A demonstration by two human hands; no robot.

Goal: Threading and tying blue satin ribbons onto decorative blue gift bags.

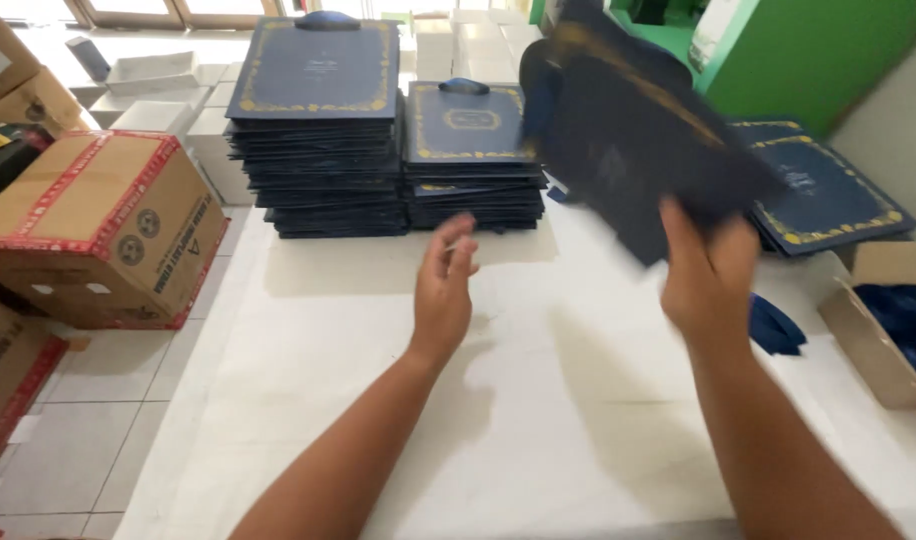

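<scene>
White table [538, 420] carries two stacks of dark blue gold-bordered folders: the tall stack [318, 130] and the shorter stack [470, 150] beside it, both unevenly edged. Right hand [708, 275] is closed on the lower edge of a blurred blue folder [628, 150] raised above the table; a one-edge hold risks slippage or a bent cover. Left hand [443, 290] is spread, holding nothing, near the shorter stack; a knock could shift it.

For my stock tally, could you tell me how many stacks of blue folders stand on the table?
2: a tall stack at the back left and a shorter stack to its right. More may be hidden behind the blurred folder in the right hand.
</scene>
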